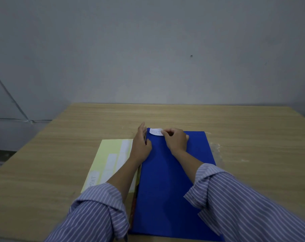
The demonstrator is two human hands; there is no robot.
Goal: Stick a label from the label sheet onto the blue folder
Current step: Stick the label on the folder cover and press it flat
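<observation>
Wooden table point(235, 130) set against a plain grey wall point(148, 49). Blue folder point(169, 180) flat on the table, long axis running away from the person, far edge well short of the wall. Pale yellow label sheet point(111, 154) flat just left of the folder, touching its left edge, several white labels still on it. Left hand point(140, 142) resting along the folder's far left edge, fingers extended and apart, clamped on nothing. Right hand point(175, 139) on the folder's far end, fingertips pinched on the right end of a white label point(156, 132). Label at the folder's far left corner, handwriting illegible.
</observation>
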